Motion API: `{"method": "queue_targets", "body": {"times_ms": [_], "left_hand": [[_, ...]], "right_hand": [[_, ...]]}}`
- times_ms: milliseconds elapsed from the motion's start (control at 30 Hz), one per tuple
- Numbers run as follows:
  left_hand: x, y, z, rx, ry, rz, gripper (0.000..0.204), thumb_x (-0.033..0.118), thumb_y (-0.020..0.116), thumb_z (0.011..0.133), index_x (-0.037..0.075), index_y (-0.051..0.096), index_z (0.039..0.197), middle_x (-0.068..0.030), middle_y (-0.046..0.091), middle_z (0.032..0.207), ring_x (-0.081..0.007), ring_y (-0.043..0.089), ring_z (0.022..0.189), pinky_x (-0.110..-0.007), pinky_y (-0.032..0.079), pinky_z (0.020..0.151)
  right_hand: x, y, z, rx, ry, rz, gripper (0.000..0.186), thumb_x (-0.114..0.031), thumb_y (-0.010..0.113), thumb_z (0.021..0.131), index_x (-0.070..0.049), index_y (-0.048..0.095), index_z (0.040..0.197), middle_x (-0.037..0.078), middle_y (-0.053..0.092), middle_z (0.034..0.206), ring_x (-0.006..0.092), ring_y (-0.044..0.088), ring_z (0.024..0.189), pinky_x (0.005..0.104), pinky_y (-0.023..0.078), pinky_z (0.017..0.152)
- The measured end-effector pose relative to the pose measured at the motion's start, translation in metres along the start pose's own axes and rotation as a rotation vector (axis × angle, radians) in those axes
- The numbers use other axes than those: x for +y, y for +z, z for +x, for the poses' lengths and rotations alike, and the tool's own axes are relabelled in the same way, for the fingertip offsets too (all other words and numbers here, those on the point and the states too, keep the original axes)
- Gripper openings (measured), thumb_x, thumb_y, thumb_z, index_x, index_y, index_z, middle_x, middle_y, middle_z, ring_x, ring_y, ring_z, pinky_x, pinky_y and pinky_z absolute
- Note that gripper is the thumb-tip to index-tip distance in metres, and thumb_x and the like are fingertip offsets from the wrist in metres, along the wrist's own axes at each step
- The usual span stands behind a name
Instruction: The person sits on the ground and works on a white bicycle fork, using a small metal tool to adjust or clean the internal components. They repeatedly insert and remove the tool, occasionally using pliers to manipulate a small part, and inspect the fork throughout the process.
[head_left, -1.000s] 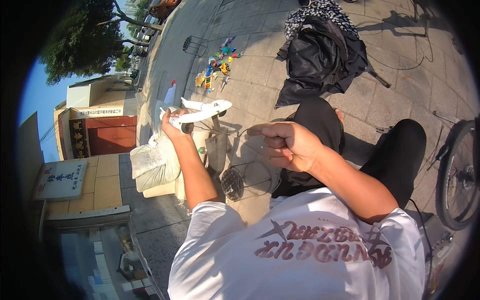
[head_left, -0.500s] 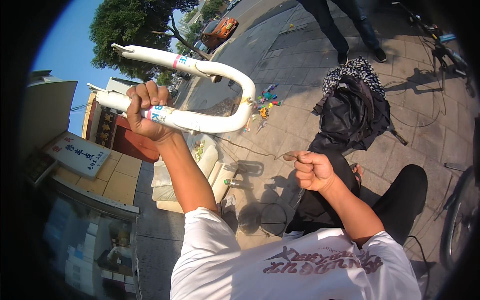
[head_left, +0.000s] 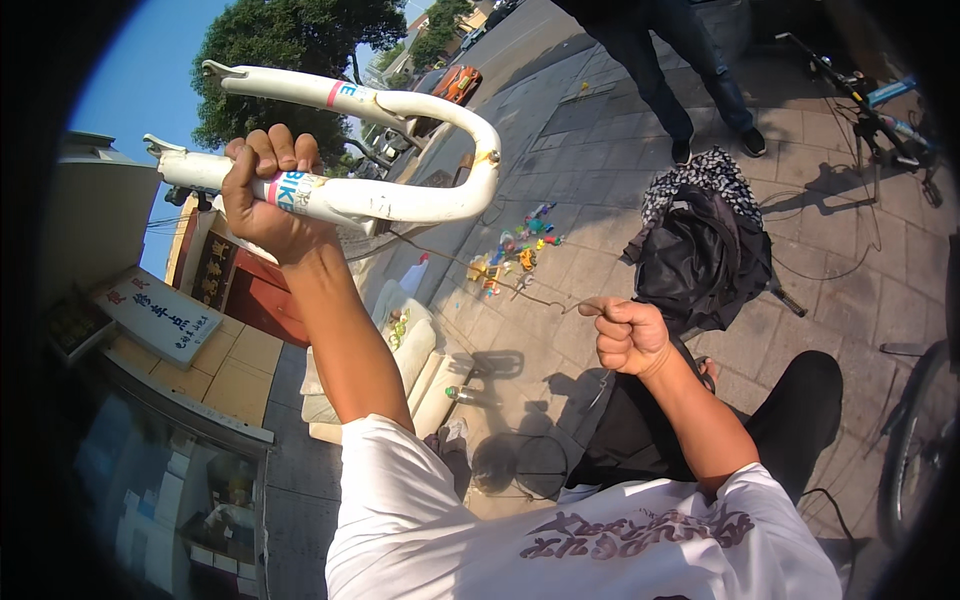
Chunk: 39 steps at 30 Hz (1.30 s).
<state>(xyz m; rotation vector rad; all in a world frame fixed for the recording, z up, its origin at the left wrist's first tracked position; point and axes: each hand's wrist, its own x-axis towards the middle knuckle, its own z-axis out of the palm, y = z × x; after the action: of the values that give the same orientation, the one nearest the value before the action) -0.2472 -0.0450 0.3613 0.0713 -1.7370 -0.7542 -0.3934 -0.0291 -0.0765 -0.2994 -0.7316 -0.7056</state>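
Grey street paving (head_left: 600,235) spreads below; left hand (head_left: 275,200) clamps a white fork (head_left: 425,200), right hand (head_left: 634,338) pinches bent wire (head_left: 525,294).

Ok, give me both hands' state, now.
Left hand: closed around a white bicycle fork.
Right hand: closed, pinching a thin wire.

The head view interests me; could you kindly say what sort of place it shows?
Probably an outdoor, street-side spot outside a shop, judging by the paving slabs, the orange vehicle and the glazed shopfront at the lower left.
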Motion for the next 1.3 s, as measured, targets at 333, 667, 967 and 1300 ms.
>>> {"method": "queue_targets", "body": {"times_ms": [333, 667, 967, 1300], "left_hand": [[-0.005, -0.045, 0.024, 0.244, -0.116, -0.185, 0.023, 0.011, 0.056, 0.09, 0.008, 0.047, 0.069, -0.0039, 0.047, 0.065, -0.017, 0.04, 0.059, -0.035, 0.042, 0.058], [-0.013, -0.091, 0.033, 0.437, -0.163, -0.184, 0.022, 0.012, 0.058, 0.088, 0.008, 0.046, 0.071, -0.0053, 0.047, 0.067, -0.021, 0.046, 0.057, -0.038, 0.045, 0.057], [-0.01, -0.13, 0.023, 0.708, -0.277, -0.288, 0.02, 0.013, 0.059, 0.085, 0.011, 0.044, 0.073, -0.0022, 0.047, 0.062, -0.019, 0.05, 0.06, -0.04, 0.048, 0.062], [-0.059, -0.166, -0.024, 0.683, -0.266, -0.09, 0.015, 0.017, 0.057, 0.091, 0.008, 0.05, 0.08, -0.0041, 0.052, 0.072, -0.0215, 0.051, 0.067, -0.037, 0.047, 0.065]], "right_hand": [[-0.014, 0.0, -0.02, 0.067, -0.044, -0.043, 0.044, -0.018, 0.049, 0.101, 0.008, 0.048, 0.137, -0.006, 0.028, 0.061, 0.0073, 0.025, 0.047, 0.0261, 0.021, 0.044], [-0.025, -0.003, -0.04, 0.061, -0.063, -0.007, 0.044, -0.015, 0.05, 0.1, 0.012, 0.049, 0.134, -0.005, 0.027, 0.061, 0.0075, 0.024, 0.048, 0.0262, 0.02, 0.043], [-0.061, -0.007, -0.098, 0.179, -0.358, -0.058, 0.042, -0.018, 0.05, 0.101, 0.008, 0.05, 0.134, -0.005, 0.03, 0.062, 0.0069, 0.026, 0.047, 0.025, 0.02, 0.042], [-0.076, 0.009, -0.117, 0.476, -0.608, -0.146, 0.041, -0.018, 0.051, 0.101, 0.005, 0.055, 0.135, -0.005, 0.031, 0.06, 0.0059, 0.027, 0.045, 0.0224, 0.02, 0.039]]}}
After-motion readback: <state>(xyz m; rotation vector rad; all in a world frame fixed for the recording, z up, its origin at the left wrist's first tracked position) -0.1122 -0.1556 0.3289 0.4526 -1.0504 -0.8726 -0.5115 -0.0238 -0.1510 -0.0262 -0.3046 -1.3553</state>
